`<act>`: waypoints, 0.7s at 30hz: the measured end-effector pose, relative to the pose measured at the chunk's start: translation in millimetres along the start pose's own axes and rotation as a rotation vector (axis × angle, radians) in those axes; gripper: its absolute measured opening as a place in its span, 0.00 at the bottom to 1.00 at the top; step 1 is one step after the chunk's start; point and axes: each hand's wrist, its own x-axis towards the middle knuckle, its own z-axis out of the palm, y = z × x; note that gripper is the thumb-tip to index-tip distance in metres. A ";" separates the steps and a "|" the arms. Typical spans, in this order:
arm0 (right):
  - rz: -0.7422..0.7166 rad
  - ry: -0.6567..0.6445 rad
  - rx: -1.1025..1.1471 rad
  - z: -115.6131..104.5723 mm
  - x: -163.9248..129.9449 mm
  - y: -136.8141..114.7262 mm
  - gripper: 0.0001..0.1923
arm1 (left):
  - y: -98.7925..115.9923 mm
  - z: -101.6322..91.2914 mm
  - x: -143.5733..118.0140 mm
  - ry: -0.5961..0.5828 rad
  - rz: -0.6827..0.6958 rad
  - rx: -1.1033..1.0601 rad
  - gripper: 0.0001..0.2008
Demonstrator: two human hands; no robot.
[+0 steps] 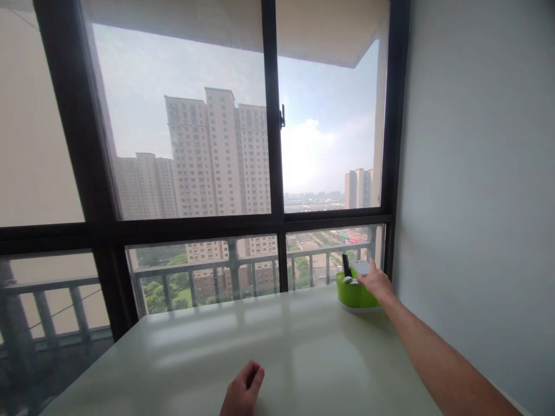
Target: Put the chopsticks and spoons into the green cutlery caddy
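My right hand [376,282] reaches out to a green basket [355,297] with a pale base at the far right of the table. Its thumb and fingers pinch the edge of a flat white gridded piece [359,267] at the top of the basket; I cannot make out what kind of thing it is. A black upright item [346,266] and some small white items [349,280] also stick up out of the basket. Near the front of the table, my left hand [243,388] is loosely curled, with nothing visible in it.
The pale glossy table [195,352] runs up to a dark-framed window [277,219]. A plain wall [477,202] closes off the right side, near the basket. Outside stand a railing [208,267] and tall buildings [217,156].
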 end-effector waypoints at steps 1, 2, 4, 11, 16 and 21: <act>-0.007 0.002 0.001 1.1 -0.1 0.9 0.48 | -0.5 0.0 0.4 -0.001 0.003 -0.001 0.24; -0.015 0.006 0.003 1.9 -0.3 1.7 0.48 | -0.9 0.1 0.8 0.000 0.007 0.000 0.24; -0.026 -0.001 0.011 1.6 0.0 3.4 0.46 | -1.5 0.6 2.1 0.010 0.017 0.004 0.24; -0.169 0.228 -0.009 -7.1 -28.7 -19.6 0.43 | 2.4 2.3 4.2 0.050 0.032 0.038 0.30; -0.554 0.051 0.176 50.2 -153.2 -64.7 0.28 | 3.2 2.9 3.7 0.104 0.196 0.102 0.30; -0.941 -0.212 0.335 143.0 -273.6 -106.1 0.19 | -4.7 23.6 12.6 -0.106 0.456 0.380 0.30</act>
